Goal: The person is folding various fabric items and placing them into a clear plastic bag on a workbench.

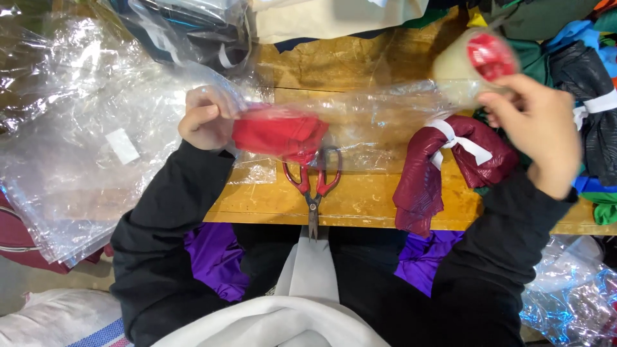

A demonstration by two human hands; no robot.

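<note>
Left hand [204, 119] pinches the bagged red cloth [279, 133]; right hand [536, 132] grips a tape roll [475, 64], tape probably stretched sideways between them.

We have a single view, from a camera worn on the head, looking almost straight down and close over the wooden table [360, 193]. Its near edge crosses the lower middle of the frame, with our lap beneath it. The left hand [204, 119] sits left of centre and the right hand [536, 132] at upper right, blurred; plastic sheets [83, 160] spread beyond the left fingers [215, 103].
</note>
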